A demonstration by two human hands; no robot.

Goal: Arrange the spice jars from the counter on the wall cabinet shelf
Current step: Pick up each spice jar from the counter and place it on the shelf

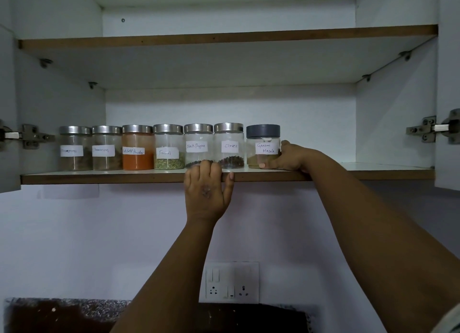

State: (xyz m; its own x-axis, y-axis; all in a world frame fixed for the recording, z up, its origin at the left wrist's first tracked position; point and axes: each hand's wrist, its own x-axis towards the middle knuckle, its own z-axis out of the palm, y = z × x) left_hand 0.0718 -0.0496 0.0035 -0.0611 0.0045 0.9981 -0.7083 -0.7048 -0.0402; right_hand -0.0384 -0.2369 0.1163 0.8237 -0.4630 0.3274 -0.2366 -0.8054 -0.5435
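grey-lidded garam masala jar (263, 146) stands upright at the row's right end; the right hand (286, 157) grips it, fingers curled around, left hand (207, 192) hooked on the shelf (99, 178) edge.

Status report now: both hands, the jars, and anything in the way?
Right hand grips Garam Masala jar, last of seven on lower shelf. Left hand holds shelf edge before Black Pepper jar. Nothing blocking.

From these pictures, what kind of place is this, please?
Most likely a home kitchen. An open wall cabinet holds a row of labelled spice jars on its shelf, and below it are a wall socket panel and a dark stone counter.
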